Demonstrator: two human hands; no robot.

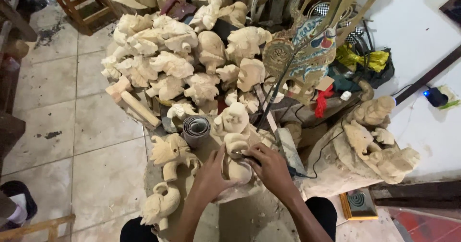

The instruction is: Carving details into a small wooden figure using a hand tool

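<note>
The left hand (211, 172) cups and the right hand (269, 165) pinches a pale wooden carving (237, 163), seemingly light, stiff and dusty, its thin carved details fragile, best gripped around the rounded body.

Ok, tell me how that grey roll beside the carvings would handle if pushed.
The grey roll is a coiled sheet lying on its side, so it would probably roll. It looks light and somewhat springy, likely to loosen. The carved wooden figure beside it might stop it.
</note>
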